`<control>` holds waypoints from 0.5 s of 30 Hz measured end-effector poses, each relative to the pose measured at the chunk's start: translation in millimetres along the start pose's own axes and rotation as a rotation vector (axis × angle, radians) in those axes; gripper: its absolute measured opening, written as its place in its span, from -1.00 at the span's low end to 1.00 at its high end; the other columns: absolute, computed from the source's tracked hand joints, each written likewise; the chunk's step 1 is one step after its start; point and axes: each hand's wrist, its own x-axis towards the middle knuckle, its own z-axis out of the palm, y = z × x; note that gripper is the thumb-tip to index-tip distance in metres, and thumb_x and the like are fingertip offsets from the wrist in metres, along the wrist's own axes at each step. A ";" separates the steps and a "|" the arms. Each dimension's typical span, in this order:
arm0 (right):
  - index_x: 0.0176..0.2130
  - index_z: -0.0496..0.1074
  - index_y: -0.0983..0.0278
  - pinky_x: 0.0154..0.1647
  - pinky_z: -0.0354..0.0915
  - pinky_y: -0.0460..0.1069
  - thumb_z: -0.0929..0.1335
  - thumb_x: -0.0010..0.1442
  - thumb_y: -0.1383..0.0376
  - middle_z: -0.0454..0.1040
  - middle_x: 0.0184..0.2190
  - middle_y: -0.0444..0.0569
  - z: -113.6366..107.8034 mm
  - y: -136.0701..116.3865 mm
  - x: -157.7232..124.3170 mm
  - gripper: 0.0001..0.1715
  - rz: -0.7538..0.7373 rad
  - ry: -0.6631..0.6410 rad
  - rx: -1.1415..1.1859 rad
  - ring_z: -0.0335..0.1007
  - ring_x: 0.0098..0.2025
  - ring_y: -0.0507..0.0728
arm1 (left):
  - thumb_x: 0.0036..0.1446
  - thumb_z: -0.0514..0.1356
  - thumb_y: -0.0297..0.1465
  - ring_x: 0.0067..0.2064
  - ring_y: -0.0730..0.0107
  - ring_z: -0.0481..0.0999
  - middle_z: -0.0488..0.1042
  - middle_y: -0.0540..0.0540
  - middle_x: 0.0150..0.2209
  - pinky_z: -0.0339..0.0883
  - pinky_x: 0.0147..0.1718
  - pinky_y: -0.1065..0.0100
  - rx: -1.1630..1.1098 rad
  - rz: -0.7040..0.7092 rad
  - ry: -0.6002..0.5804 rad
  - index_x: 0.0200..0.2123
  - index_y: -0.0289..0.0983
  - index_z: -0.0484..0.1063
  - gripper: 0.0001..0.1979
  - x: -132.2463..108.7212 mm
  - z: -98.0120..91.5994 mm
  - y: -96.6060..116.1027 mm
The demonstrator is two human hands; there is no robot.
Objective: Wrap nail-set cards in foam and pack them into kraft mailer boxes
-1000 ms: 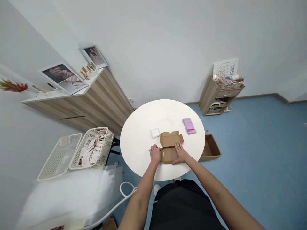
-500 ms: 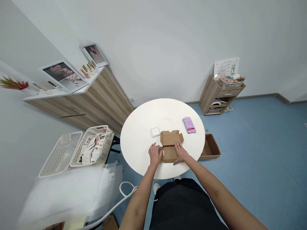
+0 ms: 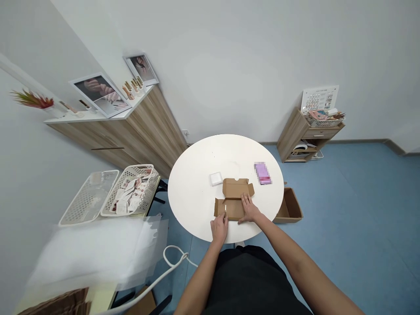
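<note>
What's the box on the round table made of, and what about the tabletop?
The box looks like brown cardboard: it has a matte, unprinted kraft finish, with crisp fold lines and die-cut flaps. The tabletop is smooth, plain white and faintly glossy, which suggests laminate or painted board, though the look alone can't settle which.

Bright, even light; the fisheye view blurs and bends the lower-left edge.

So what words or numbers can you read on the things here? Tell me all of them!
I can't read any words or numbers here.
The pink packet is too blurred to read.
The printed chart and the printed cards in the white basket are too small.
I see no writing on the brown cardboard box.
</note>
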 end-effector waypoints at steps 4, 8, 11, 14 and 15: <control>0.37 -0.40 0.58 0.38 -0.32 0.21 0.37 -0.31 -0.40 -0.47 0.41 0.29 -0.7 0.9 2.7 0.73 -0.005 0.015 0.003 -0.71 0.41 0.43 | 0.30 0.00 -0.42 -0.12 0.23 0.55 0.58 -0.17 -0.11 0.26 -0.17 0.31 -0.070 -0.055 -0.022 0.00 -0.25 0.45 -0.69 13.3 0.5 5.0; 0.38 -0.33 0.56 0.37 -0.29 0.23 0.35 -0.20 -0.38 -0.39 0.41 0.29 4.0 3.5 6.3 0.62 -0.014 0.049 0.002 -0.62 0.42 0.44 | 0.27 0.05 -0.43 -0.18 0.25 0.56 0.59 -0.14 -0.22 0.29 -0.22 0.34 -0.160 -0.102 -0.014 -0.10 -0.25 0.47 -0.77 21.5 1.4 0.9; 0.38 -0.29 0.54 0.37 -0.28 0.25 0.35 -0.18 -0.37 -0.38 0.42 0.28 8.2 4.6 9.0 0.58 -0.019 0.081 -0.002 -0.59 0.42 0.46 | 0.25 0.06 -0.43 -0.14 0.26 0.56 0.59 -0.12 -0.19 0.31 -0.19 0.34 -0.227 -0.093 -0.038 -0.13 -0.23 0.47 -0.78 22.4 1.5 -5.7; 0.38 -0.30 0.54 0.37 -0.28 0.24 0.35 -0.16 -0.37 -0.41 0.42 0.25 10.4 4.5 11.6 0.57 -0.021 0.088 0.010 -0.62 0.42 0.45 | 0.25 0.05 -0.38 -0.11 0.24 0.55 0.58 -0.13 -0.15 0.34 -0.15 0.31 -0.284 -0.062 -0.030 -0.09 -0.22 0.45 -0.76 16.8 1.8 -17.6; 0.38 -0.31 0.54 0.38 -0.28 0.23 0.35 -0.16 -0.36 -0.41 0.42 0.24 10.7 4.3 12.4 0.57 -0.019 0.085 0.012 -0.63 0.42 0.44 | 0.25 0.04 -0.36 -0.12 0.24 0.55 0.57 -0.13 -0.16 0.35 -0.15 0.30 -0.293 -0.039 0.001 -0.07 -0.22 0.43 -0.74 14.1 1.7 -22.6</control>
